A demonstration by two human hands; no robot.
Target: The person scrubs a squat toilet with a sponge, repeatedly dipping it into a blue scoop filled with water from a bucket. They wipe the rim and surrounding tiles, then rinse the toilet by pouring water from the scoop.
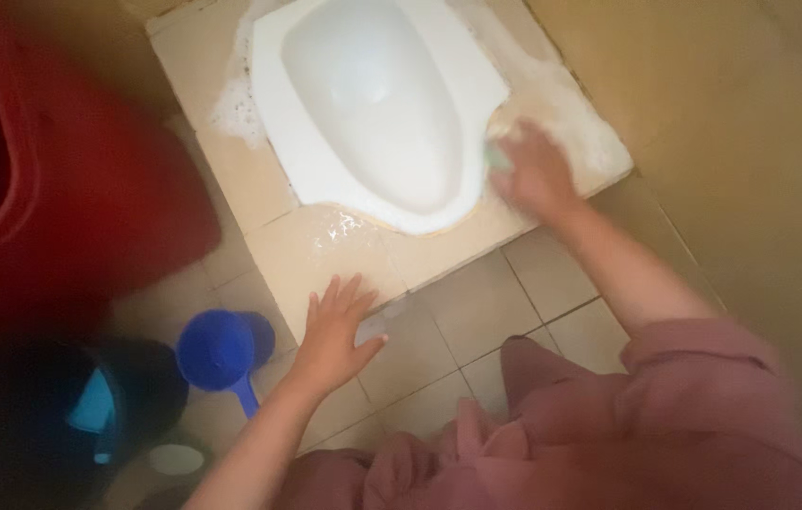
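A white squat toilet pan (377,104) is set in a raised tiled platform (278,236) covered with soap foam. My right hand (533,175) is closed on a pale green scrubbing pad (498,156), pressed against the platform at the pan's right rim. My left hand (335,331) lies flat with fingers spread on the platform's front edge, holding nothing. Pink sleeves and clothing fill the bottom right.
A large red bucket (51,189) stands at the left. A blue plastic scoop (221,354) sits on the floor tiles beside a dark bucket (51,416). A small white round lid (176,459) lies near the bottom. A beige wall (750,123) rises on the right.
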